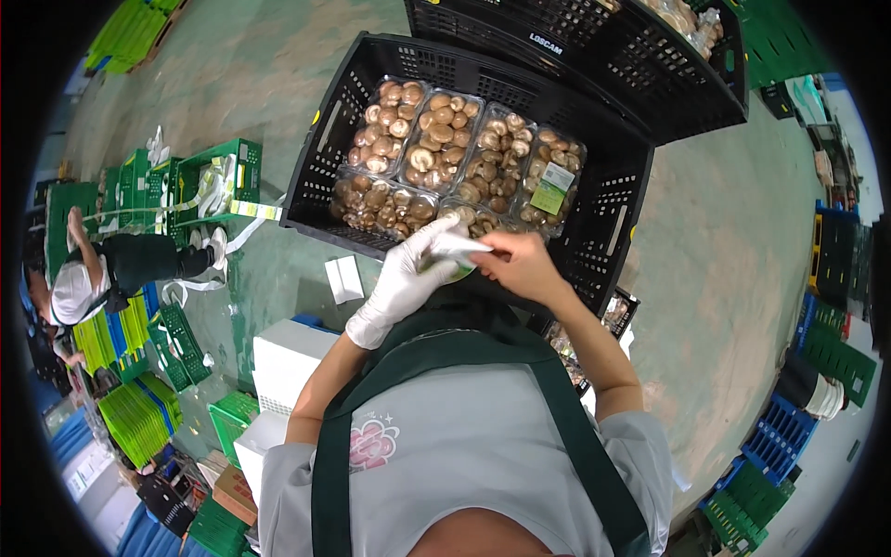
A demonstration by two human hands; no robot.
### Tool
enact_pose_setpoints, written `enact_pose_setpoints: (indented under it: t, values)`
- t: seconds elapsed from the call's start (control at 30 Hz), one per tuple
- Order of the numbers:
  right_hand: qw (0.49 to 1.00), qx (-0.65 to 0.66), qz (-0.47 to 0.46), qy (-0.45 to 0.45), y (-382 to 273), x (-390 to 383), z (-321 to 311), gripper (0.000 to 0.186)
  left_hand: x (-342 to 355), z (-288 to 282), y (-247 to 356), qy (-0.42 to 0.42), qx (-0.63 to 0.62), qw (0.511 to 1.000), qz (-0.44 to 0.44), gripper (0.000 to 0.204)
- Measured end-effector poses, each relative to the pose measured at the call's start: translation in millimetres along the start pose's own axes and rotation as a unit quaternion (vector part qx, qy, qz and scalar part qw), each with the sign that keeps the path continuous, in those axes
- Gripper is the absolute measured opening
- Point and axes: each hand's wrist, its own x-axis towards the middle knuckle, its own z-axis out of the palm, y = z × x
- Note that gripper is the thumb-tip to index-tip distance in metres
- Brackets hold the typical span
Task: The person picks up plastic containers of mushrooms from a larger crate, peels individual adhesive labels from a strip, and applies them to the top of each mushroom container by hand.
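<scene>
My left hand (401,278), in a white glove, and my bare right hand (522,263) meet at the near edge of a black plastic crate (609,213). Both are closed on a small white and green label piece (461,249), the left gripping its left part, the right pinching its right end. Beneath and beyond them, the crate holds several clear punnets of brown mushrooms (436,139); the one at the right bears a white and green label (552,186). Part of the nearest punnets is hidden behind my hands.
Another black crate (575,46) with mushrooms stands beyond. At the left, a person (130,274) works among green crates (213,176) and label strips. A white box (288,362) and a pale paper (344,278) lie near my left. Stacked crates (780,427) line the right.
</scene>
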Motion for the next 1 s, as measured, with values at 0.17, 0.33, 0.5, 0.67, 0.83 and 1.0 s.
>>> enact_pose_setpoints:
  t: [0.17, 0.33, 0.5, 0.67, 0.83, 1.0]
  values:
    - [0.998, 0.040, 0.043, -0.002, 4.3, 19.0, 0.4, 0.014, 1.0, 1.3, -33.9, 0.112, -0.138, 0.978, -0.106, 0.021]
    - [0.986, 0.037, 0.140, 0.082, 60.0, 94.7, -54.6, 0.019, -13.6, 9.9, -40.5, 0.087, 0.047, 0.981, -0.166, 0.031]
    - [0.967, -0.135, 0.176, 0.125, 131.8, 139.0, -69.7, 0.032, -26.4, -6.9, -40.1, 0.128, -0.085, 0.973, -0.175, 0.028]
    - [0.840, -0.491, 0.224, 0.058, 163.4, 146.3, -50.3, 0.056, -41.1, -28.9, -31.5, 0.110, -0.071, 0.977, -0.167, 0.020]
    - [0.864, -0.469, 0.149, 0.110, 101.6, 116.6, -30.2, 0.059, -53.6, -29.3, -21.5, 0.143, 0.025, 0.975, -0.166, 0.023]
    - [0.970, 0.159, 0.074, -0.166, 17.6, 44.4, -18.6, 0.040, -55.1, -22.6, -11.4, 0.130, 0.095, 0.982, -0.095, 0.025]
